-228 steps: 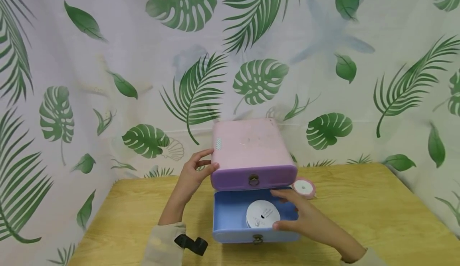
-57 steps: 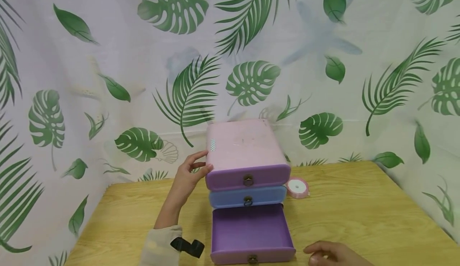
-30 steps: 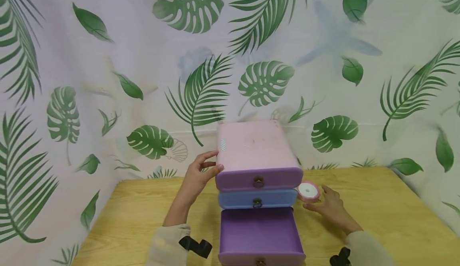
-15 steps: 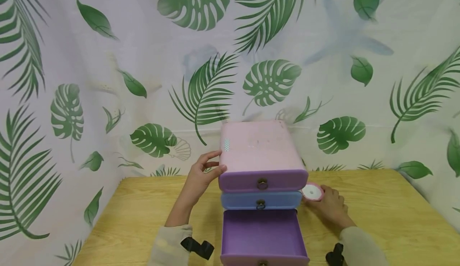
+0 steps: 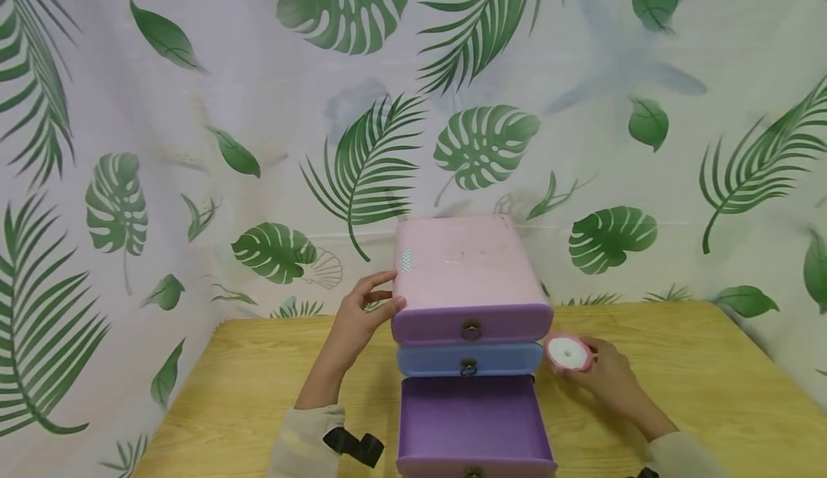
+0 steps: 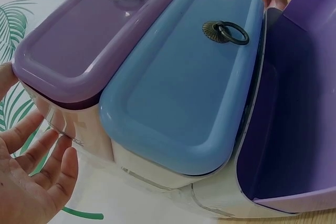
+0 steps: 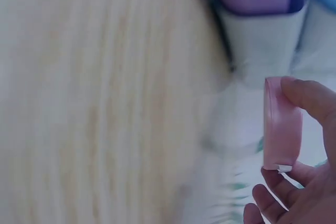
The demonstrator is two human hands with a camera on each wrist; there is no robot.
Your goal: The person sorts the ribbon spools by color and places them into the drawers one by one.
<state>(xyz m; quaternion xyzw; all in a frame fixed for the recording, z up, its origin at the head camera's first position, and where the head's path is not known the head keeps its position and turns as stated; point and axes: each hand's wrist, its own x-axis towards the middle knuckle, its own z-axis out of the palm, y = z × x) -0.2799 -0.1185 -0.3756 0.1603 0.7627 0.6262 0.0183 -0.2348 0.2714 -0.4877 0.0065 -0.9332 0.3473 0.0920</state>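
Note:
My right hand pinches a pink ribbon spool with a white centre, just right of the drawer cabinet. In the right wrist view, the thumb is on one edge of the spool's pink ribbon and fingertips are at the other edge. My left hand rests against the upper left side of the cabinet, fingers spread and relaxed, thumb at the front corner. The upper purple drawer and blue drawer are closed. Below them, the lower purple drawer is pulled out with its inside bare.
The cabinet stands on a wood-grain table. Behind it hangs a white cloth printed with green leaves. Ring handles stick out from the drawer fronts. Black straps sit on the wrists.
The blue drawer, earlier out with a white spool inside, has been shut, and the lower purple drawer opened. The right hand has reached the pink ribbon spool, gripped it and shifted it slightly right.

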